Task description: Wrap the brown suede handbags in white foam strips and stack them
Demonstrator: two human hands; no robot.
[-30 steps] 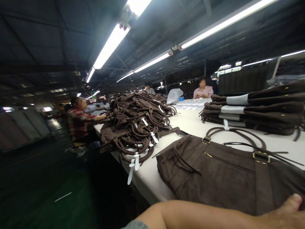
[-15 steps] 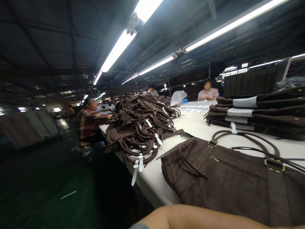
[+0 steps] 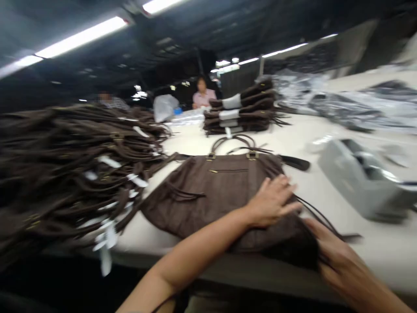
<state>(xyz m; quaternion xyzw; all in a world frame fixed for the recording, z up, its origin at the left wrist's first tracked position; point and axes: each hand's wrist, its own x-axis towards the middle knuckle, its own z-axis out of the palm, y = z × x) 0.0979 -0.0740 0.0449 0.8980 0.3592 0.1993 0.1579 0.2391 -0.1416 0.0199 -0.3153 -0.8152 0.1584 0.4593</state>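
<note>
A dark brown handbag (image 3: 215, 191) lies flat on the white table, its two loop handles pointing away from me and a zip pocket near the top. My left hand (image 3: 273, 202) rests on the right part of its front with the fingers spread. At the bag's right end, my right hand (image 3: 337, 256) holds the side edge; some of its fingers are hidden by the bag, and motion blurs it. Thin dark cords trail out just beyond that edge.
To the left, a big heap of brown bags (image 3: 81, 174) with white tags hangs over the table edge. Farther back stand stacked bags (image 3: 250, 111) with pale bands. A grey tape dispenser (image 3: 365, 182) is at right, before clear plastic bags (image 3: 352, 106). A person (image 3: 203, 95) sits across.
My view has swung to the right, bringing the tape dispenser and both hands into sight. Earlier only a forearm showed at the bottom; now both hands are on the handbag.
</note>
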